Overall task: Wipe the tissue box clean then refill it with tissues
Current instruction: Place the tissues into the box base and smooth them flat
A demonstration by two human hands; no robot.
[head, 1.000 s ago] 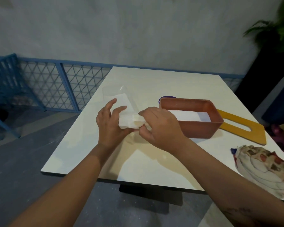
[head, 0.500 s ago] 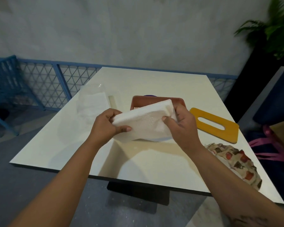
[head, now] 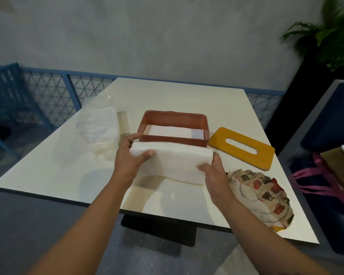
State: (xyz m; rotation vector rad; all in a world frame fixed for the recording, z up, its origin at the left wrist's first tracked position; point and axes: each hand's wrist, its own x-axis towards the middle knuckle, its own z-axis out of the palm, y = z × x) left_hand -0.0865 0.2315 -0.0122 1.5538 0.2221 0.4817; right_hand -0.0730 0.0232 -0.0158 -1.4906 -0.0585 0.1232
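The fingers (head: 147, 154) of the left hand (head: 128, 162) were closed over the left end of a stack of white tissues (head: 172, 165), thumb on the near face and the other fingers behind. The right hand (head: 213, 173) gripped the stack's right end in like manner, thumb lying across the lower corner. The stack was held level, clear of the table (head: 167, 96), and it sagged slightly along its lower edge.

Just beyond the stack stood the tissue box (head: 174, 125), a red-brown open tray with its lid off (white was visible inside, though whether tissue or bare base could not be told). The stack's upper edge overlapped the box's near wall in this view; contact could not be confirmed. The yellow lid (head: 241, 150), slotted, lay flat on the table just to the right of the box.

A clear plastic wrapper (head: 97, 124) holding further white tissues lay to the left of the box. A patterned cloth (head: 260, 195) lay crumpled at the table's right near corner, beside the right wrist.
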